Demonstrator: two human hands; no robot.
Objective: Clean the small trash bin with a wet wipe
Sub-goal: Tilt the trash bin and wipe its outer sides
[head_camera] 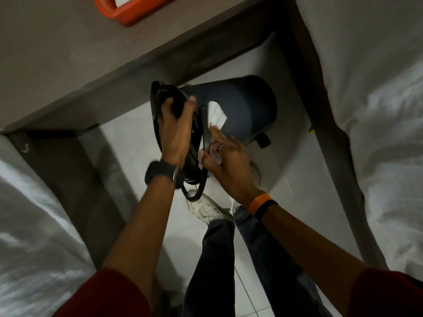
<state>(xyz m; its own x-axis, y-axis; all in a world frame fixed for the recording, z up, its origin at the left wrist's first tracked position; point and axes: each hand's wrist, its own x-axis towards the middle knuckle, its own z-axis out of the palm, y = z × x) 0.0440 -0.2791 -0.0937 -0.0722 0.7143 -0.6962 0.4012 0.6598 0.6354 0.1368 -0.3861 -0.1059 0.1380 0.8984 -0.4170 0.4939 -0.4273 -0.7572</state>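
A small dark blue trash bin (247, 104) is held tilted on its side above the floor, its black rim and open lid (160, 99) turned toward me. My left hand (176, 131) grips that black rim and lid at the bin's mouth. A white wet wipe (216, 114) is spread on the bin's blue side. My right hand (225, 161) presses flat on the wipe's lower end, fingers apart, a ring on one finger. A black foot pedal (264, 140) juts from the bin's base.
A grey-brown table (57, 65) spans the upper left, with an orange tray (128, 10) at its far edge. White bedding lies on the left (34, 225) and right (384, 133). Below are light floor tiles (286, 202), my white shoe (206, 209) and dark trousers.
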